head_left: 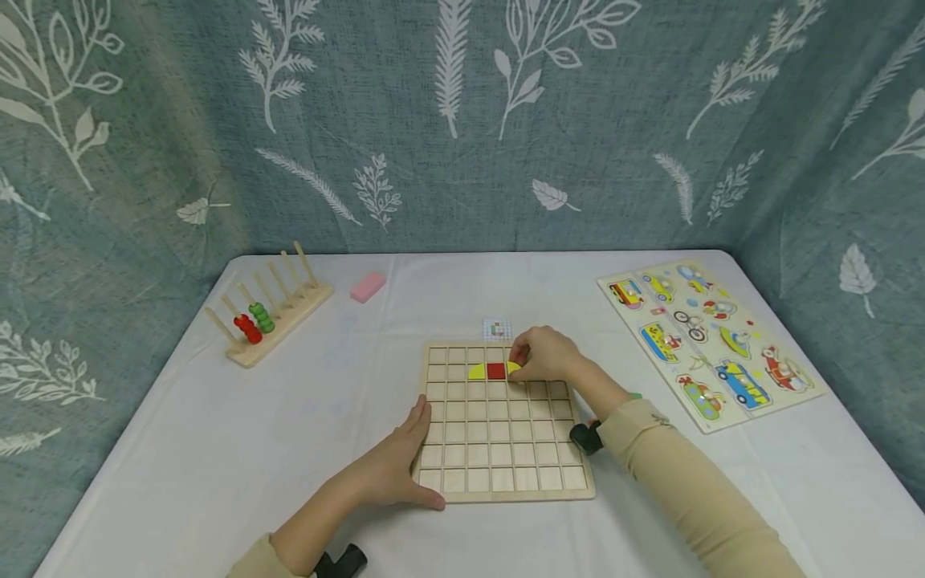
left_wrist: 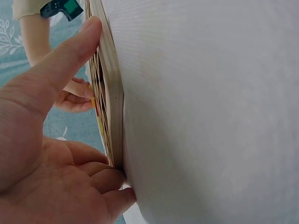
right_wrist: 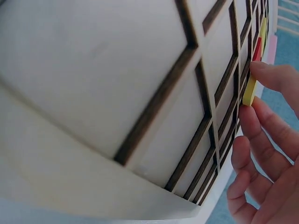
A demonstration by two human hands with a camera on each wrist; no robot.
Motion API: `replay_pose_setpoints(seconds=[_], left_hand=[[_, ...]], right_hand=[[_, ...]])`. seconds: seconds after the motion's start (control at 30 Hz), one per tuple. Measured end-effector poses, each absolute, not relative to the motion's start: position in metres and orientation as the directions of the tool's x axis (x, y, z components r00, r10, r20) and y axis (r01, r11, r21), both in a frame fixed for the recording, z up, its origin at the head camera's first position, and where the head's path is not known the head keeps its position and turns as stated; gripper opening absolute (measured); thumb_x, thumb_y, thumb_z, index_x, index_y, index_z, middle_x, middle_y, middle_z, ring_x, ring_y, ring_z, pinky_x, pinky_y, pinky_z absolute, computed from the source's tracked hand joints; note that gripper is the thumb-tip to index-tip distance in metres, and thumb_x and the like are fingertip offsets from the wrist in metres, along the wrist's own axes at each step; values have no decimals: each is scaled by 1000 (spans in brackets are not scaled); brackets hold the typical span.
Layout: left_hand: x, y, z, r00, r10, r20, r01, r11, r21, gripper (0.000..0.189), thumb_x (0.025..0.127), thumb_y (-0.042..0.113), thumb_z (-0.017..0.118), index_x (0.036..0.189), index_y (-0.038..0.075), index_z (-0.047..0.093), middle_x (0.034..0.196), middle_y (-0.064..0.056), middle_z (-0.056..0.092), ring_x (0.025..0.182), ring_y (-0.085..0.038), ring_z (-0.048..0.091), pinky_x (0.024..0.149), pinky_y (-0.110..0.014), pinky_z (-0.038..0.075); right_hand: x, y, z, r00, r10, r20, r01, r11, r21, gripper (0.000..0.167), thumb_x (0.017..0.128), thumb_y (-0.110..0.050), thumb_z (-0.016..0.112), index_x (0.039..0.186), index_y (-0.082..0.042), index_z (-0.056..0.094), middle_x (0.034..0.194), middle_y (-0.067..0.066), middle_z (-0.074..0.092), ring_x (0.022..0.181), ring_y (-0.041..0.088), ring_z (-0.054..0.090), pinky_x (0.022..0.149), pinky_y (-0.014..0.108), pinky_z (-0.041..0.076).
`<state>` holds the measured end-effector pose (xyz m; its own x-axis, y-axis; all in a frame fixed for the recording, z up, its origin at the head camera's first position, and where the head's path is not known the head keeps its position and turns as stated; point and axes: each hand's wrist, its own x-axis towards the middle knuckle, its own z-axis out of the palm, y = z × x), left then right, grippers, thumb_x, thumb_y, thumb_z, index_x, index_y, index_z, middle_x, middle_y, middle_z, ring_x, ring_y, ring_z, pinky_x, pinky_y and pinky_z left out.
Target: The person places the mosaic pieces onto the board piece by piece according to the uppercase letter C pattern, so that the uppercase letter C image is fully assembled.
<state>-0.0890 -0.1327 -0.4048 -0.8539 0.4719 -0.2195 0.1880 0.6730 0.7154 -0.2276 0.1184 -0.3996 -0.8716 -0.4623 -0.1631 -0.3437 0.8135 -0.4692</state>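
A wooden grid board [head_left: 502, 495] with square cells lies on the table. My left hand [head_left: 393, 466] rests at its left edge, fingers along the side and thumb stretched by the front-left corner. With thumb and fingertips, my right hand [head_left: 545, 355] pinches a yellow tile with a rounded edge [right_wrist: 250, 91] over a cell in the second row from the back. Beside it, a red square tile [head_left: 495, 371] sits in its cell, and left of that is another yellow rounded tile [head_left: 477, 372]. The right fingers partly cover the held tile in the head view.
Behind the board lies a small pattern card [head_left: 497, 329]. A wooden peg stand [head_left: 285, 323] with red and green beads is at the back left, near a pink block [head_left: 368, 286]. On the right lies a vehicle picture puzzle board [head_left: 711, 341].
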Motion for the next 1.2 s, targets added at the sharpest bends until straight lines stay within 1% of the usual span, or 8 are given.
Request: replay_pose_setpoints(seconds=[0.37, 0.6, 0.87, 1.1, 1.2], left_hand=[[-89, -134, -406, -850, 479, -220, 198, 676, 709, 125, 57, 39, 85, 141, -12, 8, 149, -25, -2, 135, -39, 7, 105, -54, 16], [-90, -134, -407, -851, 479, -215, 204, 678, 706, 124, 57, 37, 86, 141, -13, 9, 149, -26, -1, 136, -38, 7, 106, -54, 16], [-90, -133, -407, -853, 467, -234, 185, 689, 701, 125, 57, 38, 85, 142, -10, 8, 149, -24, -2, 136, -38, 7, 106, -53, 16], [-90, -133, -407, -854, 475, -210, 208, 684, 700, 126, 55, 39, 86, 140, -13, 10, 148, -27, -1, 136, -39, 8, 105, -55, 16], [-90, -133, -407, -855, 471, -217, 205, 691, 693, 125, 55, 39, 86, 141, -13, 10, 148, -26, -1, 136, -38, 7, 106, -54, 16]], right_hand=[[-225, 117, -399, -875, -462, -148, -336, 797, -501, 16, 69, -20, 78, 76, -11, 67, 69, -4, 60, 67, 11, 54, 64, 27, 45], [-223, 118, -398, -869, -473, -141, -335, 775, -536, 17, 69, -18, 79, 76, -8, 67, 69, -3, 60, 66, 11, 54, 63, 26, 45], [-223, 120, -398, -862, -490, -127, -347, 754, -558, 17, 69, -16, 79, 77, -7, 68, 69, -2, 60, 65, 11, 54, 63, 25, 45], [-223, 123, -400, -867, -478, -141, -300, 726, -619, 17, 69, -15, 79, 79, -6, 68, 70, -2, 61, 64, 11, 55, 64, 25, 46], [-222, 125, -399, -868, -476, -143, -286, 714, -640, 18, 69, -15, 79, 80, -6, 68, 70, -2, 61, 64, 11, 55, 64, 26, 47]])
